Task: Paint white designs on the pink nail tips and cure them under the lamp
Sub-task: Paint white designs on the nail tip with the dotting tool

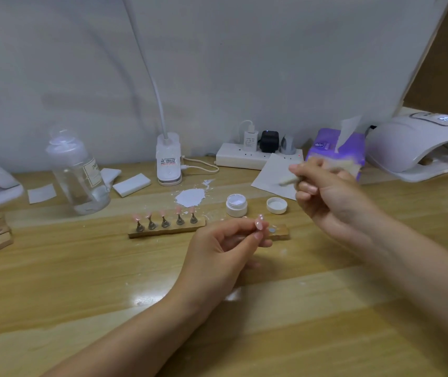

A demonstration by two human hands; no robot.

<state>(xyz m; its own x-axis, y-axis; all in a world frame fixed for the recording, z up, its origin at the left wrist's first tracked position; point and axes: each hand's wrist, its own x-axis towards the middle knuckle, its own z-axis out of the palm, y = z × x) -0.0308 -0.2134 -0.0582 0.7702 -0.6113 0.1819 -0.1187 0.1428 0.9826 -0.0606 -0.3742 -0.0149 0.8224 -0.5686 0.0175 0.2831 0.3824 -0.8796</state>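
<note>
Pink nail tip in raised left hand

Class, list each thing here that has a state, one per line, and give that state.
Jar: open, lid off.
Lid: on the table, beside the jar.
Right lamp: display lit.
Bottle: capped, upright.
Left hand: pinches a pink tip.
Right hand: grips a blurred tool.

You sit at a home nail-art station: wooden table, curing lamp at its far right corner, power strip and clip lamp along the far edge, wall behind draped in white sheet.
</note>
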